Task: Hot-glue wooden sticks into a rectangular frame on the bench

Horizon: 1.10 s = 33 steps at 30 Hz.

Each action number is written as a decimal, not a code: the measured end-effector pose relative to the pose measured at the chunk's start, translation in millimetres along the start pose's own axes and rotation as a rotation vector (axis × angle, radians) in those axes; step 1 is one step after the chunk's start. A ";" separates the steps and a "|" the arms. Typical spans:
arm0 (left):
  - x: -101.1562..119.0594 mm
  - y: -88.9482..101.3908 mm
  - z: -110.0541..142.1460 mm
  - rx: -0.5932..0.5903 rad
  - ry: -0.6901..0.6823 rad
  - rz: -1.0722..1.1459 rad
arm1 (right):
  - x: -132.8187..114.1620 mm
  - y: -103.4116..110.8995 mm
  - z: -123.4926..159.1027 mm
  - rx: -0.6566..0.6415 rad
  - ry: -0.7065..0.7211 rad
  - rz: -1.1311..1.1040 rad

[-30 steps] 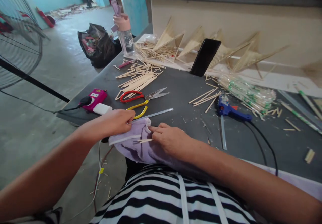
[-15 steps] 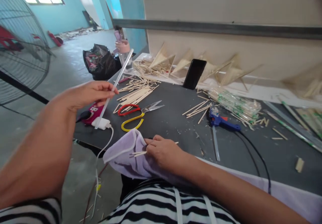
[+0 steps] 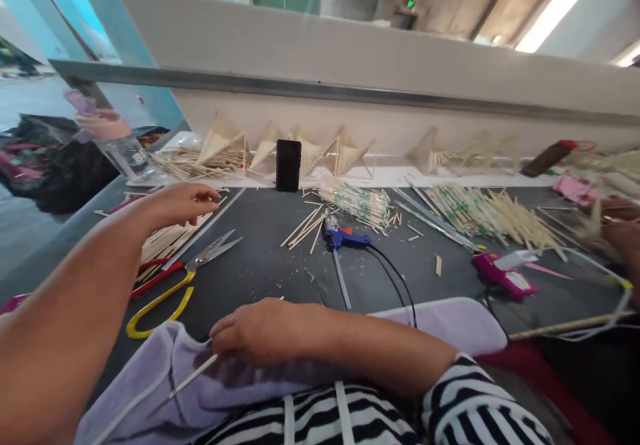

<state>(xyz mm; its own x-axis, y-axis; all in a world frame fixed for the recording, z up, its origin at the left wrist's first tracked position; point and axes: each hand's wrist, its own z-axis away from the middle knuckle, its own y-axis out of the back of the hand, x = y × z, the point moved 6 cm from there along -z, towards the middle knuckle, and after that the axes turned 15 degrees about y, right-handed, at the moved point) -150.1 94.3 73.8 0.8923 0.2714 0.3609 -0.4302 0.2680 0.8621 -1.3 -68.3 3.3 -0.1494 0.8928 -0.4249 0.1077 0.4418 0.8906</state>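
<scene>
My left hand (image 3: 180, 205) hovers over the loose wooden sticks at the left, fingers apart and slightly curled, with nothing in them. Just right of it a clear glue stick (image 3: 206, 227) lies slantwise on the dark table. Scissors (image 3: 190, 275) with one red and one yellow handle lie in front, blades parted. Close to my body, my right hand (image 3: 255, 331) is closed around a thin wooden stick (image 3: 195, 374), over the lilac towel (image 3: 150, 381). A blue glue gun (image 3: 345, 235) with a glue stick in its back rests mid-table, beside several short wooden sticks (image 3: 306, 228).
A phone (image 3: 289, 165) stands upright at the back, near stick-built models (image 3: 345, 151). Bagged sticks (image 3: 355, 201) lie right of it. A bottle (image 3: 117, 138) stands far left. A magenta power strip (image 3: 505, 275) and another person's hand (image 3: 623, 238) are at the right.
My left hand has let go of the glue stick, which now lies on the table. The view has swung right. My right hand still grips wooden stick near the towel.
</scene>
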 end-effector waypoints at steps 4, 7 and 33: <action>41.9 19.0 5.2 0.074 -0.077 0.210 | 2.0 68.8 27.8 0.255 -0.188 -0.181; 78.3 27.0 11.0 0.156 -0.246 0.553 | 7.1 119.0 49.8 0.606 -0.303 -0.365; 65.8 -17.3 -40.1 0.044 -0.248 1.441 | 125.8 110.7 96.2 1.007 -0.532 -1.146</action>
<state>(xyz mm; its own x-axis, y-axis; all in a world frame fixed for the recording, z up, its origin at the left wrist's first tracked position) -89.4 144.5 68.3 -0.2955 0.1106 0.9489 -0.9517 -0.1208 -0.2822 86.5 101.4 32.8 -0.2838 -0.0974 -0.9539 0.7856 0.5468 -0.2896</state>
